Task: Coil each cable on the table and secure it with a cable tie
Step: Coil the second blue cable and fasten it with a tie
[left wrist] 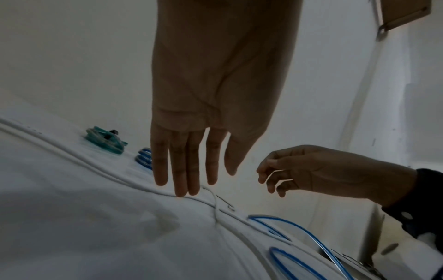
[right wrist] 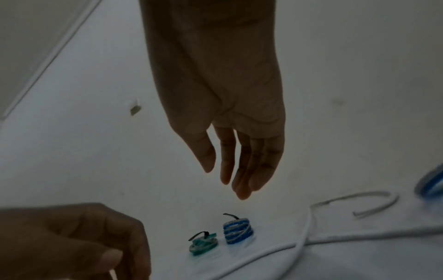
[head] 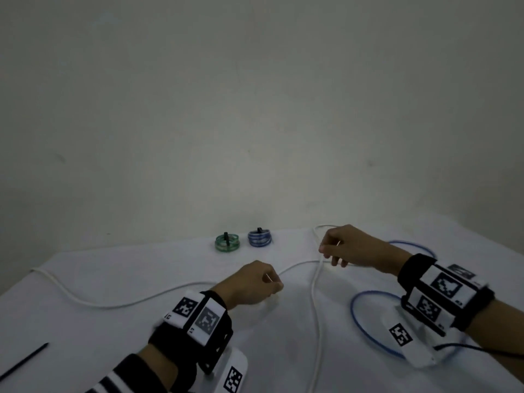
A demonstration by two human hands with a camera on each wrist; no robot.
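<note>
A long white cable snakes across the white table and crosses over itself near the middle. My left hand is over it, and in the left wrist view the straight fingertips touch the cable. My right hand hovers over the crossing and the cable's far loop. In the right wrist view its fingers hang loose with nothing between them, above the cable. A loose blue cable lies in wide loops under my right forearm.
A tied green coil and a tied blue coil sit side by side at the table's back edge, against the wall. A black cable tie lies near the front left corner.
</note>
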